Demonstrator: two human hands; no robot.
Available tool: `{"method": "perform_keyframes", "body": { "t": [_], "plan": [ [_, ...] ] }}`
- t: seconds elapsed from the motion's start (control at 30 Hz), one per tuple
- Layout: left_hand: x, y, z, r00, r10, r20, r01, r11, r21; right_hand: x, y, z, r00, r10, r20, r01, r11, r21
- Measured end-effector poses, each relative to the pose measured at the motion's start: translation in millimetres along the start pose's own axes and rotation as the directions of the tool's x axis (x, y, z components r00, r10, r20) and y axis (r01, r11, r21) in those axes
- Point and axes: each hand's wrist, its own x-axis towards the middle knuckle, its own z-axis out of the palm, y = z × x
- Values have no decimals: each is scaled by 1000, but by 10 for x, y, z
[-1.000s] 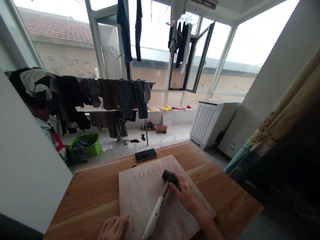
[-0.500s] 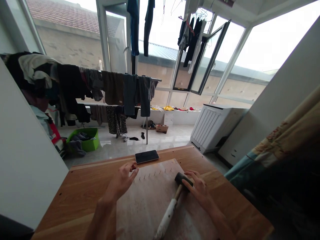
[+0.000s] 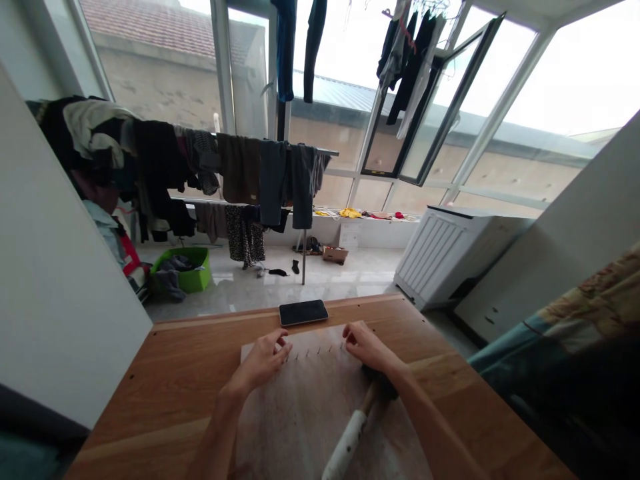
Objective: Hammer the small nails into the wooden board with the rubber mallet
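A pale wooden board (image 3: 310,413) lies on the wooden table (image 3: 175,373), with a row of small nails (image 3: 315,352) standing along its far edge. My left hand (image 3: 263,360) reaches to the left end of that row, fingertips pinched near a nail; whether it grips one I cannot tell. My right hand (image 3: 367,347) hovers at the right end of the row, fingers curled and holding nothing I can see. A hammer (image 3: 357,427) with a black head and white handle lies on the board under my right forearm, not held.
A black phone (image 3: 303,311) lies on the table just beyond the board. Past the table are a clothes rack (image 3: 240,167) with hanging garments, a green basket (image 3: 185,270) and a white cabinet (image 3: 445,250). A white wall panel (image 3: 55,287) stands at left.
My left hand came up from the table's near edge to the nail row. My right hand left the hammer head and moved forward to the nails. The hammer stayed on the board.
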Motion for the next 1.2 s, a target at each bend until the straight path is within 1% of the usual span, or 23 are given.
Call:
{"method": "perform_keyframes", "body": {
  "t": [0.03, 0.1, 0.2, 0.27, 0.37, 0.43, 0.47, 0.53, 0.6, 0.67, 0.73, 0.8, 0.87, 0.97, 1.03, 1.1, 1.2],
  "plan": [
    [-9, 17, -18, 1000, -11, 5, 11, 1000, -15, -4, 5, -7, 1000, -11, 3, 11, 1000, 1],
    [-31, 60, -65, 999, 3, -41, -4, 1000, -28, -24, 1, -32, 999, -35, -5, 35, 999, 2],
    [-72, 123, -129, 988, 85, -131, -86, 996, -4, -46, -39, -55, 997, -69, -22, 68, 997, -21],
    [-97, 142, -135, 986, 127, -109, -122, 991, 51, -38, -83, -42, 996, -87, -18, 86, 995, -50],
    [-113, 138, -73, 993, 115, -16, -112, 984, 141, -1, -153, -1, 993, -113, 15, 114, 989, -98],
    [-109, 132, -18, 994, 105, 26, -108, 983, 149, 19, -198, 12, 991, -128, 34, 132, 984, -123],
    [-107, 132, 1, 993, 112, 30, -115, 984, 139, 23, -223, 9, 990, -133, 38, 137, 982, -131],
    [-103, 142, 10, 991, 136, 6, -136, 985, 107, 21, -282, -7, 990, -135, 30, 138, 980, -142],
    [-102, 155, -9, 987, 156, -41, -152, 984, 87, 10, -356, -25, 991, -133, 29, 136, 980, -145],
    [-100, 161, -25, 984, 163, -67, -157, 984, 86, -3, -436, -29, 990, -133, 50, 139, 979, -148],
    [-92, 154, -10, 985, 161, -54, -155, 982, 108, -11, -500, -17, 988, -133, 84, 145, 977, -158],
    [-80, 139, 39, 986, 163, -19, -159, 976, 149, -14, -533, 1, 985, -131, 113, 149, 974, -170],
    [-68, 131, 101, 986, 166, 12, -165, 966, 200, -13, -538, 15, 982, -130, 136, 153, 972, -175],
    [-58, 146, 161, 987, 161, 30, -163, 947, 276, -14, -543, 10, 980, -129, 150, 155, 972, -176],
    [-59, 170, 168, 984, 178, 28, -178, 939, 293, -18, -567, -3, 982, -128, 137, 151, 973, -173],
    [-64, 196, 162, 976, 216, 5, -209, 939, 272, -19, -606, -6, 985, -130, 113, 147, 976, -162],
    [-71, 229, 165, 969, 245, -26, -231, 942, 244, -1, -658, 51, 984, -143, 107, 157, 978, -136]
  ]
}}
